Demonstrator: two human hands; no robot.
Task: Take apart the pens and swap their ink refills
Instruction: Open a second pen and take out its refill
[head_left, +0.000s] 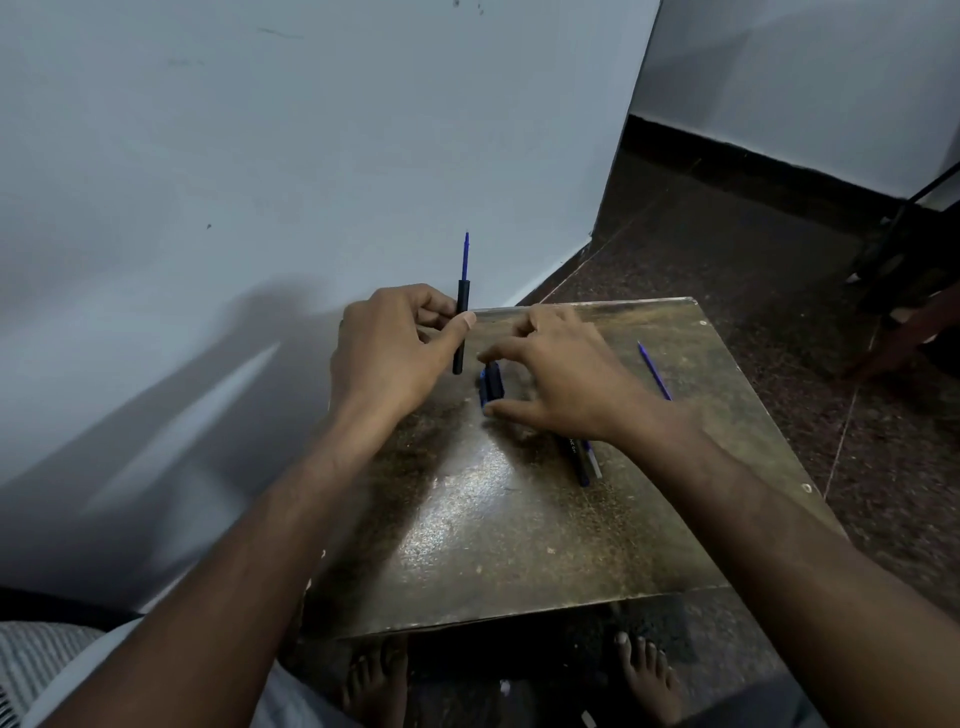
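My left hand (389, 353) pinches a black pen barrel (460, 332) held upright, with a blue ink refill (465, 257) sticking out of its top. My right hand (561, 374) hovers palm down over the small table (519, 519), fingers spread around a dark blue pen cap or pen part (491, 387) lying on the top; thumb and fingertips touch it. A loose blue refill (653, 370) lies to the right of that hand. Another dark pen barrel (579, 460) lies partly hidden under my right wrist.
The table stands against a pale wall (260, 156) on the left. Dark speckled floor (727, 234) lies behind and to the right, with a chair leg (893, 343) at the right edge. My bare feet (644, 680) show below the table's front edge.
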